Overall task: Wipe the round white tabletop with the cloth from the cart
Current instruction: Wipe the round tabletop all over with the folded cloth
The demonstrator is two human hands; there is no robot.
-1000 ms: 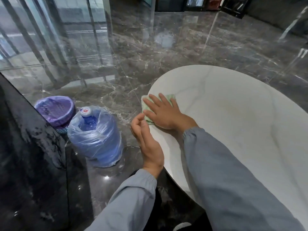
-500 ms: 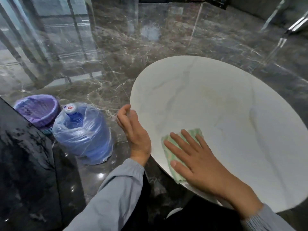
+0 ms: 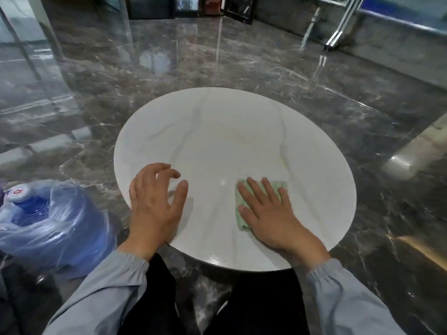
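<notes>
The round white tabletop (image 3: 217, 131) with faint grey veins fills the middle of the view. A pale green cloth (image 3: 242, 222) lies on its near part. My right hand (image 3: 271, 213) presses flat on the cloth with straight, spread fingers and covers most of it. My left hand (image 3: 154, 204) is over the table's near left edge, fingers loosely bent and holding nothing. I cannot tell whether it touches the top. A faint yellowish mark shows near the table's centre.
A large blue water bottle (image 3: 46, 221) wrapped in clear plastic stands on the floor at the left, close to the table. Glossy dark marble floor (image 3: 290, 68) surrounds the table. Metal legs (image 3: 338, 27) and dark cabinets stand far behind. My dark trousers are under the near edge.
My right hand has slid the cloth from the table's left edge across the near part toward the right. My left hand came from beside the edge to over the tabletop. The view swung right.
</notes>
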